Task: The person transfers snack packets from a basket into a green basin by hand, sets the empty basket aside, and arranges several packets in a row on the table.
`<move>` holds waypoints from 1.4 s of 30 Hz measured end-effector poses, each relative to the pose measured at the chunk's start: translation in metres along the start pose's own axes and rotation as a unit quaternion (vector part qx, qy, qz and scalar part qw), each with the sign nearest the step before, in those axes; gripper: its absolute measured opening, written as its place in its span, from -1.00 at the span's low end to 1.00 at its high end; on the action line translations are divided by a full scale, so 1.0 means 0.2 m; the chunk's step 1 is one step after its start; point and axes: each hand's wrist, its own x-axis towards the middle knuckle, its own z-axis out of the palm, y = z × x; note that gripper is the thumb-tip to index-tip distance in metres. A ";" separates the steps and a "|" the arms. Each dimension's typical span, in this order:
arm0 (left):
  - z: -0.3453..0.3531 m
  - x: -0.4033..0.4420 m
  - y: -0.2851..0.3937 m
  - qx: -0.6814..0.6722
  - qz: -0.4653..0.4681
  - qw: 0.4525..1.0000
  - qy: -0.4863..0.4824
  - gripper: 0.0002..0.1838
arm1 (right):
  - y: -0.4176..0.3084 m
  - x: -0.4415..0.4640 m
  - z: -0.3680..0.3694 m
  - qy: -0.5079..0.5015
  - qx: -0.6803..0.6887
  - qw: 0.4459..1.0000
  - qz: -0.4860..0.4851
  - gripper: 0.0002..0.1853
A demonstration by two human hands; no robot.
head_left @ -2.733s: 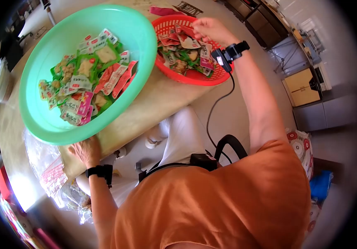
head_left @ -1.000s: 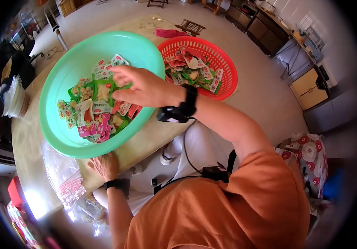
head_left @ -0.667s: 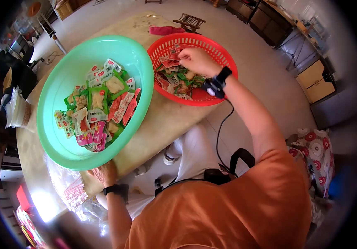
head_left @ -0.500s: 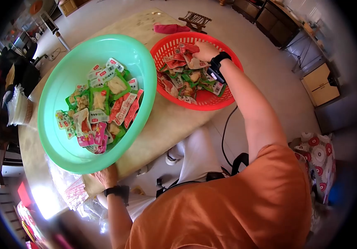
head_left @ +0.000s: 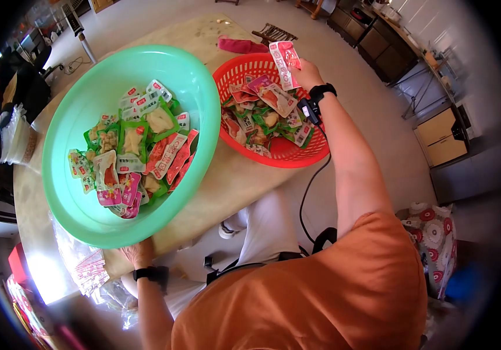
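Observation:
My right hand (head_left: 307, 76) grips a red-and-white snack packet (head_left: 285, 63) at its lower right edge. It holds the packet upright over the far rim of the red slotted basket (head_left: 298, 158). Inside the basket lies a heap of mixed snack packets (head_left: 271, 116), some green, some red and pink. To its left stands a large mint-green basin (head_left: 189, 73) with a pile of similar sealed packets (head_left: 134, 140). My left hand (head_left: 138, 252) is at the basin's near edge; the rim hides its fingers.
Both containers stand on a pale tabletop (head_left: 221, 175). Beyond the basket lie a pink cloth (head_left: 241, 45) and a small wooden rack (head_left: 273, 33). Clear plastic and a striped paper stack (head_left: 90, 271) are at the near left. A black cable (head_left: 303, 204) hangs right of the table.
My right hand has come up out of the basket's heap and now holds a red-and-white packet above the rim. My left hand stays by the basin.

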 end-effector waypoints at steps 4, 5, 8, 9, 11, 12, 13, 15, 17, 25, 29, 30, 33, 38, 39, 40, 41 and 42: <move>-0.04 -0.01 0.04 0.060 -0.011 0.998 0.000 -0.66 | -0.19 -0.05 -0.11 -0.091 0.277 0.955 -0.054 -0.69; -0.07 -0.01 0.04 0.010 -0.017 1.000 0.016 -0.66 | -0.27 -0.07 -0.14 -0.102 0.277 0.954 -0.060 -0.69; 0.15 -0.04 -0.14 0.070 0.038 0.991 0.106 -0.65 | -0.62 -0.18 -0.16 -0.127 0.278 0.940 -0.149 -0.66; 0.08 -0.01 -0.08 0.010 -0.004 0.998 0.055 -0.64 | -0.73 -0.19 -0.18 -0.156 0.250 0.941 -0.168 -0.64; -0.05 0.00 -0.01 -0.057 -0.065 0.996 0.032 -0.66 | -0.96 -0.25 -0.14 -0.168 0.234 0.934 -0.211 -0.65; -0.06 0.00 -0.01 -0.064 -0.074 0.995 0.008 -0.67 | -1.07 -0.30 -0.13 -0.179 0.208 0.922 -0.271 -0.66; -0.06 0.00 -0.01 -0.067 -0.079 0.995 0.008 -0.67 | -1.16 -0.33 -0.09 -0.188 0.180 0.908 -0.329 -0.67; -0.05 0.00 -0.01 -0.079 -0.076 0.993 0.052 -0.66 | -1.26 -0.37 0.03 -0.222 0.190 0.878 -0.378 -0.72; -0.06 0.00 -0.02 -0.076 -0.075 0.994 0.026 -0.59 | -1.31 -0.40 0.13 -0.184 0.040 0.844 -0.502 -0.73; -0.09 -0.01 0.00 -0.076 -0.072 0.994 0.034 -0.58 | -1.08 -0.40 -0.10 -0.271 0.080 0.922 -0.263 -0.81; -0.06 -0.01 -0.01 -0.055 -0.067 0.996 0.028 -0.57 | -0.85 -0.29 -0.18 -0.209 0.049 0.951 -0.221 -0.84; -0.12 -0.01 0.02 -0.055 -0.070 0.996 -0.010 -0.58 | -0.78 -0.26 -0.16 -0.201 0.025 0.958 -0.205 -0.85; -0.12 -0.01 0.02 -0.041 -0.066 0.996 -0.033 -0.58 | -0.62 -0.20 -0.03 -0.192 -0.057 0.961 -0.191 -0.81; 0.02 -0.01 -0.05 -0.023 0.038 0.993 0.110 -0.71 | -0.43 -0.11 0.20 -0.161 -0.198 0.962 -0.094 -0.69; 0.01 -0.01 -0.04 -0.022 0.038 0.993 0.109 -0.71 | -0.43 -0.11 0.21 -0.149 -0.222 0.960 -0.081 -0.61; -0.02 -0.02 -0.02 0.002 0.043 0.995 0.089 -0.72 | -0.43 -0.12 0.22 -0.150 -0.221 0.960 -0.081 -0.61; -0.03 -0.02 -0.01 0.025 0.047 0.996 0.068 -0.73 | -0.43 -0.14 0.23 -0.154 -0.208 0.964 -0.063 -0.52; -0.02 -0.02 -0.02 0.026 0.047 0.996 0.067 -0.73 | -0.43 -0.15 0.23 -0.158 -0.195 0.967 -0.044 -0.42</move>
